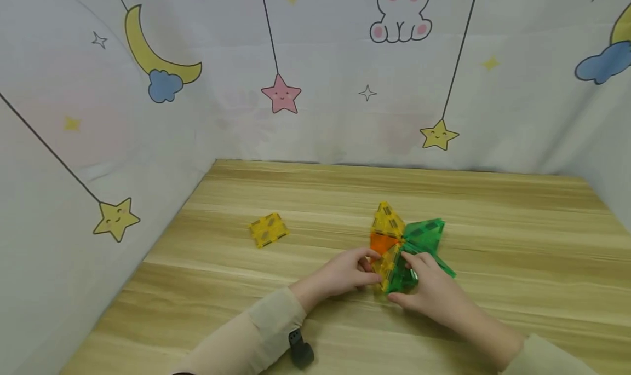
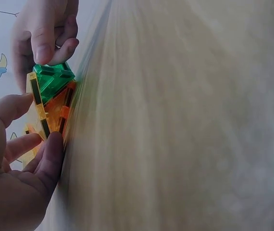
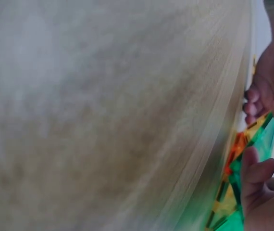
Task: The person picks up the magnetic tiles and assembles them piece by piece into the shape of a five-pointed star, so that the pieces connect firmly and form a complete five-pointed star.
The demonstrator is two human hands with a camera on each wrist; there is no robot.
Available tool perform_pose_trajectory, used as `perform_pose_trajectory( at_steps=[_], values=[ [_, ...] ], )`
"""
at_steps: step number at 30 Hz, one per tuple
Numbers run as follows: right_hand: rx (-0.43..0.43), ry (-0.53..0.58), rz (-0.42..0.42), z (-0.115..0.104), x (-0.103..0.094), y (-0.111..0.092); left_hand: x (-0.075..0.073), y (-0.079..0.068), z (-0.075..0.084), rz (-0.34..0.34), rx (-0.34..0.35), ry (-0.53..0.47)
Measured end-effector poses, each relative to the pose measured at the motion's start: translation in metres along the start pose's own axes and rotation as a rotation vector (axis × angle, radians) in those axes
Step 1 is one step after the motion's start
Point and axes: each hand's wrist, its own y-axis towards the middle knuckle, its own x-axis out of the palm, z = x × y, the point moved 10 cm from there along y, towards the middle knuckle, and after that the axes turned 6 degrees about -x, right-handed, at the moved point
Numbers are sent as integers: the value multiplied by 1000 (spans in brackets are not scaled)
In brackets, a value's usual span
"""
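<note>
A star-like build of translucent magnetic tiles stands on the table right of centre in the head view. It has yellow tiles [image 1: 386,221], an orange tile [image 1: 383,242] and green tiles [image 1: 425,234] meeting at a middle point. My left hand [image 1: 352,272] grips the front yellow tile [image 2: 37,103] from the left, its fingertips on the tile's edges. From the right, my right hand [image 1: 434,290] holds the front green tile [image 3: 259,149] between thumb and fingers. Parts of the build are hidden behind the hands.
A separate yellow square tile [image 1: 268,230] lies flat to the left on the wooden table [image 1: 207,276]. White cloth walls [image 1: 335,128] printed with stars and moons enclose the back and sides. A black strap end [image 1: 302,350] hangs by the left sleeve.
</note>
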Motion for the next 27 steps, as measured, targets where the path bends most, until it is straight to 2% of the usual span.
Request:
perform_pose_trajectory(
  at_steps=[12, 21, 27],
  values=[
    [-22, 27, -26, 6, -2, 1, 4, -1, 3, -45, 15, 21],
    [-39, 45, -64, 9, -5, -1, 6, -1, 7, -44, 30, 53],
    [-46, 66, -92, 11, -5, -2, 6, -2, 8, -41, 24, 30]
  ],
)
